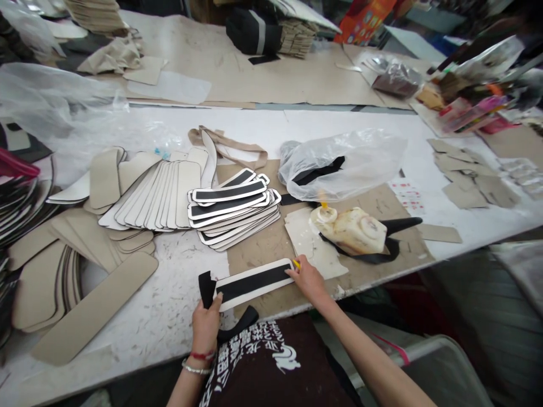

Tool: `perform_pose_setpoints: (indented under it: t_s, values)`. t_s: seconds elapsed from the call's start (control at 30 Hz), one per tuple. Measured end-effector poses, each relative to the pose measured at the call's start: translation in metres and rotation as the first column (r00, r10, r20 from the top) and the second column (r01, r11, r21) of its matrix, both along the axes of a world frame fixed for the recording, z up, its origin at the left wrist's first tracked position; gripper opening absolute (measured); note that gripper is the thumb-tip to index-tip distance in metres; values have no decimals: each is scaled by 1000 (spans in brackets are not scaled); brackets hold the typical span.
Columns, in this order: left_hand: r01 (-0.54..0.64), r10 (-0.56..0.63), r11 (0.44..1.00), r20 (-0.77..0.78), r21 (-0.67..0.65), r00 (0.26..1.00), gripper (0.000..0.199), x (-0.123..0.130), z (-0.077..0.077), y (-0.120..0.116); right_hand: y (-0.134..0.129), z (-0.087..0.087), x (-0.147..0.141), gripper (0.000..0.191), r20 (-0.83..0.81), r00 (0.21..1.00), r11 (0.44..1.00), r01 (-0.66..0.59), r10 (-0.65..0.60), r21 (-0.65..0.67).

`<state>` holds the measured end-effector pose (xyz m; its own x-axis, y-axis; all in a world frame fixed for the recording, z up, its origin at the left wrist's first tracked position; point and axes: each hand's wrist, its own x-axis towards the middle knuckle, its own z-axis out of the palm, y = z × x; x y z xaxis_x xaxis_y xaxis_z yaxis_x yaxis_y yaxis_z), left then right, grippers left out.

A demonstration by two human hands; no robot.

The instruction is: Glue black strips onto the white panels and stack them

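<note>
A long white piece with a black strip along its middle lies on brown card at the table's front edge. My left hand grips its left end, thumb on top, beside a loose black strip. At the right end, the fingers of my right hand pinch the black strip's end, with a small yellow tool showing between them. Another black strip end curls near my left hand. Behind the piece sits a stack of similar white pieces with black strips.
A stained glue container stands right of my hands, with a black-handled item beside it. A plastic bag holds black material behind it. Fanned beige pieces and a long beige piece lie left. Cut scraps lie far right.
</note>
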<state>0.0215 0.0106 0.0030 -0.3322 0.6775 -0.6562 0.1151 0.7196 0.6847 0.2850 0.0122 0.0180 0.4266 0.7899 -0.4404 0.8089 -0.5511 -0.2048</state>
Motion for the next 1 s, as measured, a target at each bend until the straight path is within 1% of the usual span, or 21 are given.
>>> perform_pose_setpoints:
  t_s: [0.13, 0.2, 0.27, 0.33, 0.4, 0.47, 0.5, 0.57, 0.63, 0.73, 0.83, 0.93, 1.0]
  values:
    - [-5, 7, 999, 52, -43, 999, 48, 0, 4, 1, -1, -1, 6, 30, -35, 999, 998, -4, 7, 66]
    - [-34, 39, 998, 94, -49, 995, 49, -1, 4, 0, -1, -2, 11, 25, -116, 992, 993, -26, 40, 117]
    - [-64, 72, 996, 144, -59, 987, 49, -3, 4, -1, -1, -4, 16, 18, -253, 966, 991, -20, 54, 133]
    - [-84, 95, 994, 191, -65, 977, 46, -6, 4, -2, -2, -5, 20, 17, -436, 900, 994, 40, 9, 102]
    - [-89, 104, 994, 235, -70, 967, 44, -8, 7, -3, -4, -4, 23, 20, -598, 799, 990, 126, -66, 60]
    - [-91, 106, 993, 272, -69, 956, 44, -9, 11, -3, -6, 0, 24, 22, -702, 703, 980, 196, -118, 32]
    - [-92, 108, 993, 284, -69, 953, 45, -9, 14, -3, -7, 4, 24, 22, -733, 666, 975, 219, -134, 21]
    - [-92, 109, 993, 303, -69, 947, 46, -10, 18, -3, -8, 12, 24, 22, -775, 611, 969, 246, -160, -6]
    - [-92, 110, 993, 324, -69, 940, 46, -9, 21, -3, -10, 20, 24, 22, -796, 576, 965, 258, -184, -36]
    - [-97, 116, 993, 350, -72, 929, 46, -8, 22, -5, -13, 31, 23, 25, -811, 550, 964, 257, -198, -62]
    - [-61, 84, 996, 397, -71, 914, 41, -8, 23, -7, -18, 38, 22, 28, -825, 523, 962, 261, -212, -82]
    - [-20, 38, 999, 447, -45, 894, 36, -8, 25, -9, -23, 38, 22, 31, -804, 536, 958, 251, -258, -139]
    - [-23, 32, 999, 435, -27, 900, 38, -8, 25, -10, -24, 35, 22, 32, -768, 594, 965, 233, -242, -124]
